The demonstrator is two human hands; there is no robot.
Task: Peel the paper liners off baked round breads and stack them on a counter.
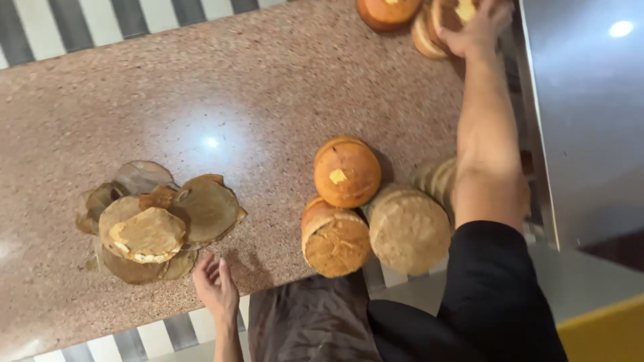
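My right hand [473,27] reaches to the far right end of the speckled stone counter [255,87] and grips a round golden sponge cake [429,32] standing on edge. Another golden cake [388,10] sits just left of it. My left hand [216,287] rests at the counter's near edge with fingers apart and holds nothing; it is nearest a pile of thin brown round discs [151,224]. Beside my right forearm stand three more cakes: a golden one [345,171], a cut one [333,238] and a pale one [409,231].
A grey metal surface [583,121] runs along the right side of the counter. Grey-and-white stripes [80,20] show beyond the counter's far edge and below its near edge. A yellow object [604,328] is at the bottom right. More cakes [436,179] are half hidden behind my arm.
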